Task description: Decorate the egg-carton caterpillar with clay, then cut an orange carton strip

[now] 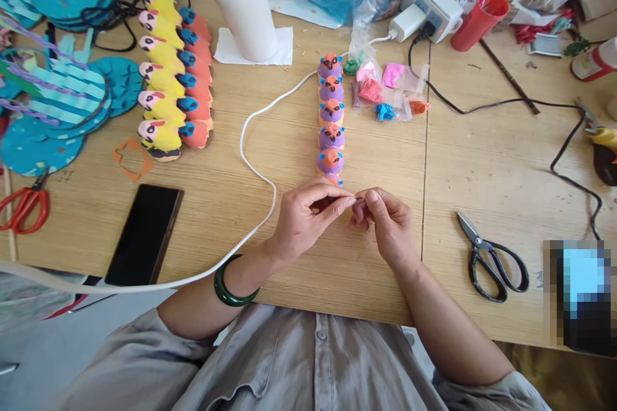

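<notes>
My left hand (301,221) and my right hand (389,225) meet just in front of a column of small purple and orange modelled figures (331,109). Each hand is closed in a pinch, thumb against fingertips. Between them is a small dark piece (358,200), thin and mostly covered by the fingers, perhaps black modelling clay. My left hand hides part of the nearest figure. The figures have orange faces, black eye marks and blue ears. Small bags of coloured clay (371,88) lie to the right of the column.
Yellow and red modelled rows (164,77), a white bottle (243,6) and a phone (144,234) are left. A white cable (243,135) curves beside my left arm. Black-handled scissors (491,260) lie right; a power strip (431,6) and red cup (479,20) stand behind.
</notes>
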A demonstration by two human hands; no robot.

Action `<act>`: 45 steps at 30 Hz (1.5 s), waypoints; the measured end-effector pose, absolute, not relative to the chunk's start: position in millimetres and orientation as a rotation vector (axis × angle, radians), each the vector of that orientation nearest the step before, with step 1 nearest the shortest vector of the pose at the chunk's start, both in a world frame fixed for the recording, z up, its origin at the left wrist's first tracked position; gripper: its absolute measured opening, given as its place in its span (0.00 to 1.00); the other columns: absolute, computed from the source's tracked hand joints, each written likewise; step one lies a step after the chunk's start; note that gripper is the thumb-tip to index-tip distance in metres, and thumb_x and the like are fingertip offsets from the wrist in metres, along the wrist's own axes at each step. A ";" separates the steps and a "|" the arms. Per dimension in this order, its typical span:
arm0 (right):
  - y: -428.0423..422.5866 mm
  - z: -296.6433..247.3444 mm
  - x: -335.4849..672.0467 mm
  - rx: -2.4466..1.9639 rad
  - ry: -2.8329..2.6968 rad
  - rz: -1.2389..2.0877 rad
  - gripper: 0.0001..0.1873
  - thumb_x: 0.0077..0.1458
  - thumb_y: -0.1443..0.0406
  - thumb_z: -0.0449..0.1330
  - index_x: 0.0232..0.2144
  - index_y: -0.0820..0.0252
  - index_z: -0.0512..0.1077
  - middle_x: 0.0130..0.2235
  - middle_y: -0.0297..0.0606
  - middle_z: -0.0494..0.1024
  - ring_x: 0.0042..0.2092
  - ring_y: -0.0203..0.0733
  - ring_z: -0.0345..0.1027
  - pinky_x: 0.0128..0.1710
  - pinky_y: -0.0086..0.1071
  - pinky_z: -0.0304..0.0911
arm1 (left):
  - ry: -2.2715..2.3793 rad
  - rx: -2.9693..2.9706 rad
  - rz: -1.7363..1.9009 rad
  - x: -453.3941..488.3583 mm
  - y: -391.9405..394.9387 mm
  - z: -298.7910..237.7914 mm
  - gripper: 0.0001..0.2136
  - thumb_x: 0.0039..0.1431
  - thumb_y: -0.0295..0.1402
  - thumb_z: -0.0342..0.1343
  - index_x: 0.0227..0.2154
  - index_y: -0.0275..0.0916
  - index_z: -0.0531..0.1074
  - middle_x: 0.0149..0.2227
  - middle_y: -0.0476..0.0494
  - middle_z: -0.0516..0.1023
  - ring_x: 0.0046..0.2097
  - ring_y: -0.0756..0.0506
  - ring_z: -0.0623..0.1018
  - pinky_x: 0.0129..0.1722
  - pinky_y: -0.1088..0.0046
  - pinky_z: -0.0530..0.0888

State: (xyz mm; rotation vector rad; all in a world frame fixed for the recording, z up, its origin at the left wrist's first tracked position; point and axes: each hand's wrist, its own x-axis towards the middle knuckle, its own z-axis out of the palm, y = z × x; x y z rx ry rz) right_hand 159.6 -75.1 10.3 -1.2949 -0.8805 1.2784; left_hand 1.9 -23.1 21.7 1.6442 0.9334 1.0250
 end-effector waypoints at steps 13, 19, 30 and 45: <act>-72.1 6.7 159.5 -1.246 -0.704 1.298 0.15 0.54 0.52 0.71 0.31 0.57 0.78 0.25 0.28 0.73 0.23 0.31 0.63 0.26 0.29 0.68 | 0.960 1.443 0.941 -2.1 -21.6 21.9 0.11 0.67 0.40 0.59 0.41 0.41 0.84 0.35 0.44 0.81 0.33 0.51 0.76 0.28 0.78 0.71; -71.8 4.8 160.0 -1.250 -0.694 1.297 0.20 0.57 0.48 0.67 0.26 0.58 0.77 0.19 0.27 0.65 0.21 0.30 0.58 0.23 0.27 0.65 | 0.887 1.242 0.948 0.3 -19.9 23.6 0.10 0.65 0.39 0.61 0.41 0.41 0.83 0.33 0.47 0.76 0.23 0.57 0.67 0.20 0.79 0.63; -71.1 4.2 161.0 -1.219 -0.638 1.252 0.18 0.56 0.52 0.70 0.24 0.57 0.76 0.20 0.26 0.65 0.21 0.29 0.57 0.23 0.27 0.65 | 0.844 1.127 0.906 0.0 -20.4 19.9 0.08 0.64 0.35 0.61 0.42 0.40 0.83 0.29 0.51 0.70 0.24 0.57 0.65 0.21 0.80 0.62; -74.7 6.2 158.5 -1.245 -0.862 1.279 0.24 0.63 0.51 0.64 0.19 0.58 0.71 0.19 0.29 0.67 0.23 0.31 0.62 0.25 0.28 0.58 | 0.814 1.317 0.860 5.4 -26.8 18.2 0.06 0.62 0.34 0.65 0.38 0.38 0.82 0.33 0.48 0.80 0.32 0.53 0.78 0.32 0.79 0.75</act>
